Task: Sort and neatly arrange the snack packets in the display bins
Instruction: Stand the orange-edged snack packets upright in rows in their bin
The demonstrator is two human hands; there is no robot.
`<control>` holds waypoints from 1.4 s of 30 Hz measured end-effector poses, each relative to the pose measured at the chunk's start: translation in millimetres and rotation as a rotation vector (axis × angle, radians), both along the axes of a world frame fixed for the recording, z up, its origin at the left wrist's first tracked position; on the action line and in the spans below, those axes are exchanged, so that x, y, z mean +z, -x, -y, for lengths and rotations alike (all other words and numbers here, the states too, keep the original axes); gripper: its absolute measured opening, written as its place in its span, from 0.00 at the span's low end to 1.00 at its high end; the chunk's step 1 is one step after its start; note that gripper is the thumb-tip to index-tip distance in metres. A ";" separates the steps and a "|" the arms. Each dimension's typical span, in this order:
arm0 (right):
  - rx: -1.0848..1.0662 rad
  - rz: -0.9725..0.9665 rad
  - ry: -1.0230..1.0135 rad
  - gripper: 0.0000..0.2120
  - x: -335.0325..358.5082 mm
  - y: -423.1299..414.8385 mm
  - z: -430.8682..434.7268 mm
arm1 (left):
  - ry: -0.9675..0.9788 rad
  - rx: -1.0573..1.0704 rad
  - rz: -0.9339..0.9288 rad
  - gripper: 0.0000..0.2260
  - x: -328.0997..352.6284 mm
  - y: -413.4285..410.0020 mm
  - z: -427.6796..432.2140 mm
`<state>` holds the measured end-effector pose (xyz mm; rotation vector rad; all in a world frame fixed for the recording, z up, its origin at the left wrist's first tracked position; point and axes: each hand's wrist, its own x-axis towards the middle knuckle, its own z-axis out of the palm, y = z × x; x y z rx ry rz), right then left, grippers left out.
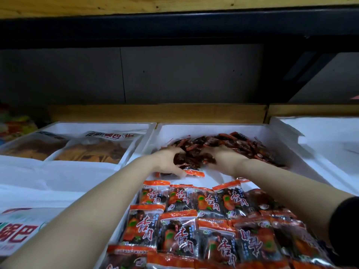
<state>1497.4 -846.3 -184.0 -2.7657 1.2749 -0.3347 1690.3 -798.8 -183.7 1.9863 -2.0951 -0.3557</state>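
Step in hand: clearing the loose heap, judged from the layout.

- Middle bin (194, 129): near end filled with rows of packets (194, 220), flat, face up, overlapping like tiles. Far end holds the loose packets (246, 144), jumbled, piled toward the far right corner. A strip of bare white floor lies between heap and rows.
- Left hand (167, 162): fingers curled round a clump at the heap's near left edge, gripping it. One stray packet (194, 173) lies flat just below the thumb.
- Right hand (223, 157): fingers bent down into the same clump from the other side, gripping too as far as the blur allows. Fingertips hidden in the heap.
- Both forearms reach over the rows without touching them, as far as I can see.

Next move, my judgement: lift or draw the clump toward the bare strip, then lay the packets one at a time, face up and the same way round, to start a new row behind the last. Slippery wrappers; a big handful may spill onto the finished rows.

Writing:
- Packets: orange top band, large red characters, probably 杏肉. Small print unreadable.
- Left bin (97, 125): two big bags (93, 150) of brown crisps, white header seen upside down, includes 锅巴.
- Near bag (19, 230) at the lower left edge: large red 锅巴.
- Right bin (320, 129): white liner, no writing legible.
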 end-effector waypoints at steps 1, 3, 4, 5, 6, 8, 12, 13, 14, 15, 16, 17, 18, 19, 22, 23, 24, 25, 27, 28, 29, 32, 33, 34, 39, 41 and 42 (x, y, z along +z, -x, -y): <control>-0.024 0.021 0.004 0.20 2.3 1.7 -1.2 | -0.008 0.008 0.021 0.37 -0.8 0.6 -0.3; -0.070 0.092 0.000 0.19 6.6 4.8 -3.5 | 0.010 0.026 0.050 0.38 -2.3 2.0 -1.0; -0.093 0.126 0.003 0.18 8.5 6.3 -4.2 | 0.037 0.032 0.060 0.37 -2.1 3.2 -2.6; -0.115 0.158 0.002 0.17 10.6 8.4 -5.3 | 0.070 0.036 0.076 0.35 -1.4 4.2 -4.8; -0.133 0.191 -0.006 0.15 12.6 10.8 -6.3 | 0.112 0.041 0.097 0.32 0.1 5.6 -7.7; -0.174 0.258 -0.047 0.10 15.2 14.9 -8.5 | 0.189 0.070 0.145 0.26 3.1 7.7 -15.6; -0.233 0.420 0.005 0.07 24.7 18.5 -20.8 | 0.378 0.165 -0.001 0.12 12.6 13.4 -34.7; -0.224 0.488 0.033 0.08 28.7 17.2 -26.8 | 0.413 0.189 -0.116 0.07 15.7 15.1 -39.5; -0.208 0.556 0.056 0.08 33.7 15.2 -35.3 | 0.428 0.227 -0.238 0.08 20.2 18.2 -44.9; -0.188 0.616 0.074 0.07 38.4 12.2 -44.3 | 0.428 0.258 -0.369 0.08 23.5 19.6 -47.8; -0.161 0.668 0.093 0.07 44.0 8.1 -54.8 | 0.416 0.275 -0.533 0.07 27.3 21.2 -51.3; -0.126 0.711 0.118 0.07 49.0 2.8 -65.0 | 0.396 0.289 -0.707 0.06 31.5 23.9 -56.5; -0.083 0.736 0.159 0.07 53.5 -2.7 -75.3 | 0.366 0.291 -0.886 0.05 36.4 29.2 -64.2; -0.041 0.746 0.217 0.06 56.9 -8.7 -84.1 | 0.336 0.287 -1.045 0.05 40.6 34.6 -70.7; 0.091 0.681 0.326 0.11 60.6 -21.9 -101.1 | 0.312 0.286 -1.396 0.10 53.0 50.3 -91.9; 0.137 0.625 0.342 0.12 60.1 -23.8 -104.3 | 0.304 0.288 -1.517 0.11 55.3 51.4 -97.8; 0.186 0.567 0.355 0.13 59.9 -24.8 -108.1 | 0.283 0.278 -1.633 0.13 57.0 51.5 -104.0; 0.238 0.526 0.358 0.14 59.2 -25.8 -111.3 | 0.261 0.261 -1.728 0.15 57.7 49.2 -111.0; 0.343 0.520 0.290 0.16 58.7 -28.0 -120.4 | 0.232 0.195 -1.812 0.18 56.1 42.3 -124.7; 0.382 0.547 0.217 0.15 58.5 -29.3 -125.3 | 0.246 0.162 -1.781 0.17 53.9 39.0 -131.2; 0.418 0.583 0.135 0.15 57.6 -30.8 -129.6 | 0.273 0.146 -1.739 0.15 51.3 36.4 -137.1; 0.469 0.694 -0.027 0.12 55.1 -31.6 -136.9 | 0.333 0.161 -1.677 0.10 43.9 31.2 -151.7; 0.457 0.732 -0.041 0.11 55.3 -31.2 -136.1 | 0.347 0.189 -1.665 0.09 42.7 30.2 -155.7; 0.425 0.765 -0.049 0.11 56.3 -30.2 -133.4 | 0.354 0.227 -1.655 0.08 41.8 29.9 -159.0; 0.055 0.536 0.003 0.12 49.3 -26.9 -87.4 | 0.356 0.336 -1.637 0.09 32.0 26.9 -165.7; -0.009 0.299 -0.047 0.11 36.9 -25.6 -64.4 | 0.339 0.337 -1.630 0.11 27.1 25.1 -166.9; -0.033 0.204 -0.090 0.12 29.0 -25.7 -53.9 | 0.333 0.333 -1.622 0.11 25.1 24.2 -167.0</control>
